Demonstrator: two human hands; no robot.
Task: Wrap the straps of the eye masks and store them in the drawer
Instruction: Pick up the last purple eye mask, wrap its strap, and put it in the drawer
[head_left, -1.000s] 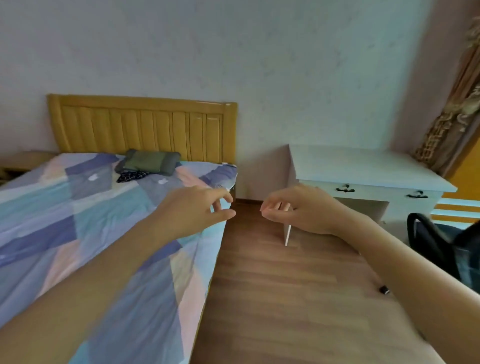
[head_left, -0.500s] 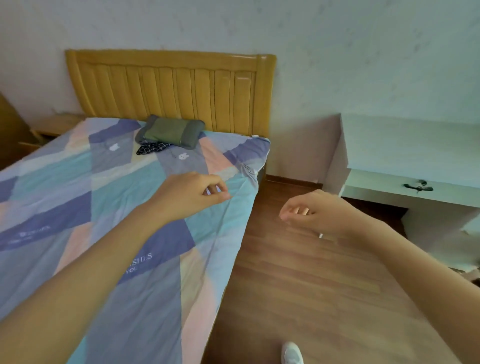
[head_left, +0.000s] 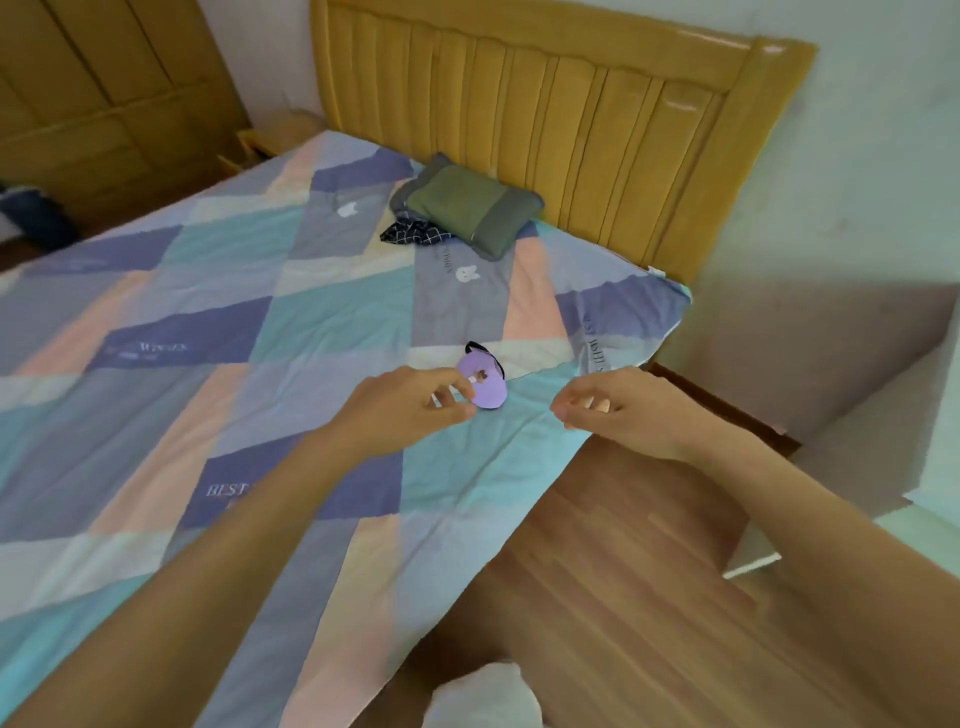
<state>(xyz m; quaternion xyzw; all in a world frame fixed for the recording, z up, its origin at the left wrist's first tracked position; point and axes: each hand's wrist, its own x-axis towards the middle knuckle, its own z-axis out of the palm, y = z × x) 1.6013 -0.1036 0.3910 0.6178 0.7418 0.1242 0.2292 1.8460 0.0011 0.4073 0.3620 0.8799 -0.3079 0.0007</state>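
A small purple eye mask (head_left: 485, 387) with a black strap lies on the patchwork quilt (head_left: 218, 332) near the bed's right edge. My left hand (head_left: 402, 408) hovers just left of the mask, its curled fingertips at or over the mask's near edge, holding nothing that I can see. My right hand (head_left: 618, 410) hangs over the quilt's edge to the right of the mask, fingers loosely curled and empty. No drawer shows in this view.
A green pillow (head_left: 470, 208) and a dark checked cloth (head_left: 415, 232) lie by the yellow wooden headboard (head_left: 571, 130). A white desk (head_left: 883, 415) stands at the right, wood floor (head_left: 649, 597) between it and the bed. A wooden wardrobe (head_left: 104, 93) is at far left.
My view has swung left and down toward the bed. The purple eye mask has come into sight, and both hands have moved over the quilt close to it.
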